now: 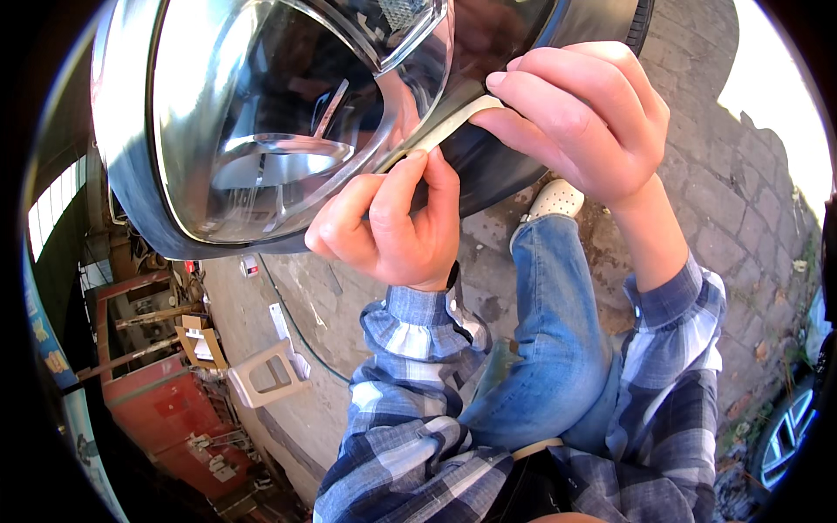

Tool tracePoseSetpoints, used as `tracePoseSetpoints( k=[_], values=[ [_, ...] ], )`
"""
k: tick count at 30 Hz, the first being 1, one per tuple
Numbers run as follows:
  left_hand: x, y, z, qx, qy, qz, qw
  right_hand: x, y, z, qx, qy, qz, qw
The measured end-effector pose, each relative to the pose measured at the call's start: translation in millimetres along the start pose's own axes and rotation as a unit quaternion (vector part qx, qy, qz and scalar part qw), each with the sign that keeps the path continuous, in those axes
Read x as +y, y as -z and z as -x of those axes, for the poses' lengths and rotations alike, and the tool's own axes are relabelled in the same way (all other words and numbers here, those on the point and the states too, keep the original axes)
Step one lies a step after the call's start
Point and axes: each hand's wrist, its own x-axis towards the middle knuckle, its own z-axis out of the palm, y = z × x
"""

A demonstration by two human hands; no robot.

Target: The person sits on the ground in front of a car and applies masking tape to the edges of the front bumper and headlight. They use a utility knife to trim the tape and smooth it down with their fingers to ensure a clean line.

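Note:
A strip of pale tape (pixel 451 125) runs along the edge of a car headlight (pixel 288 131), beside the dark body panel. Between the thumb and forefinger of my left hand (pixel 399 222), the tape is pinched near the lamp's lower rim. My right hand (pixel 582 118) grips the tape farther up, its fingertips close to the gap between lamp and panel. There the tape stands lifted off the surface in a curve. The headlight's clear lens shows reflections and a bright reflector inside. Part of the dark bumper (pixel 484 170) shows below the tape, between my hands.
A beige plastic stool (pixel 269 376) stands on the concrete floor near an opened cardboard box (pixel 201 341) and a red metal cabinet (pixel 173 405). A dark hose (pixel 294 323) crosses the floor. Stone paving (pixel 713 189) lies to the right, with a wheel (pixel 788 435) at the far edge.

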Motion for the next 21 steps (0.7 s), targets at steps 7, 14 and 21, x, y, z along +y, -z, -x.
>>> tracePoseSetpoints(
  k=[7,14,21],
  values=[
    [5.2,0.4,-4.8,-0.005,0.020,-0.010,1.000,-5.6,0.8,6.8,-0.040,0.011,-0.002,0.999],
    [6.8,-0.3,-6.8,0.008,0.037,-0.004,0.999,-5.1,-4.2,2.7,-0.016,0.031,0.013,0.999],
    [6.1,5.5,-11.4,0.003,0.029,-0.029,0.999,-9.7,-5.6,-1.9,0.001,0.040,0.042,0.998]
  ],
)
